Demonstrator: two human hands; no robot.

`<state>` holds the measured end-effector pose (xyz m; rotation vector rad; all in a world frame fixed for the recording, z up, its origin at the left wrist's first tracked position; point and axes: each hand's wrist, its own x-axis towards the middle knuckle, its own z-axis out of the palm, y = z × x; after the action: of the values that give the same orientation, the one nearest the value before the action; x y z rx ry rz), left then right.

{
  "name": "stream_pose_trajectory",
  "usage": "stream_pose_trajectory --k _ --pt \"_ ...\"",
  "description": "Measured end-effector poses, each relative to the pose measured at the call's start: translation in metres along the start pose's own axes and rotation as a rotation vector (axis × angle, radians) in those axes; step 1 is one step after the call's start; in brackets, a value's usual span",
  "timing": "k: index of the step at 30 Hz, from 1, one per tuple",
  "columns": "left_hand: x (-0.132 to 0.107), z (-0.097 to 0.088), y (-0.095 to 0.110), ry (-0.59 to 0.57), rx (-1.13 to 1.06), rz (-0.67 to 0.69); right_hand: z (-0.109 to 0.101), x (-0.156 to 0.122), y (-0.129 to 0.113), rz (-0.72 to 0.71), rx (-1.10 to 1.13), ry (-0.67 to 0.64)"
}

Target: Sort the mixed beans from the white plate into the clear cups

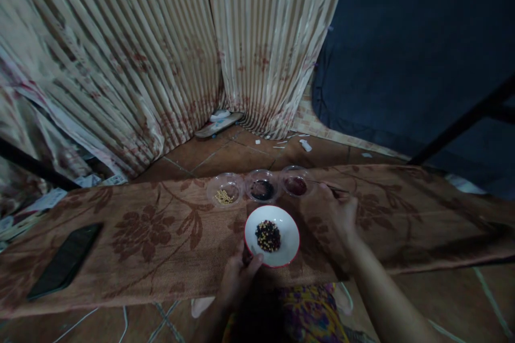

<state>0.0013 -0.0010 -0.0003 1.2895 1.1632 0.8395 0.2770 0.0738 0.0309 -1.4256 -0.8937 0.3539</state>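
Observation:
A white bowl (286, 231) with a red rim sits on a brown flowered cloth (153, 236) and holds a small heap of mixed dark and light beans (267, 236). My left hand (238, 277) grips the bowl's near left rim, thumb on the edge. My right hand (330, 218) is closed on a thin stick-like tool (335, 188) just right of the bowl. Behind the bowl stand three clear cups: one with yellow beans (224, 191), one with black beans (262, 186), one with reddish beans (295, 183).
A dark phone (64, 261) lies at the cloth's left end. Striped curtains (132, 53) hang behind, with a sandal (219, 122) on the tiled floor. A dark blue mattress (422, 48) and a black bar (462, 120) are at right.

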Motion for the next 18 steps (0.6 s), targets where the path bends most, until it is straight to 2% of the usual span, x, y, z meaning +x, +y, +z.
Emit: stream_pose_trajectory --k 6,9,12,18 --pt "0.002 0.000 -0.002 0.006 0.002 0.003 -0.008 -0.048 -0.006 0.069 0.009 -0.028" --pt "0.003 0.000 -0.005 -0.018 0.005 0.006 -0.014 -0.074 -0.011 0.113 -0.015 -0.131" --pt "0.003 -0.002 -0.008 -0.020 0.048 -0.014 -0.021 -0.094 -0.012 0.090 -0.059 -0.243" --pt "0.003 -0.004 -0.008 -0.029 0.079 0.012 -0.036 -0.114 -0.006 0.035 -0.164 -0.471"
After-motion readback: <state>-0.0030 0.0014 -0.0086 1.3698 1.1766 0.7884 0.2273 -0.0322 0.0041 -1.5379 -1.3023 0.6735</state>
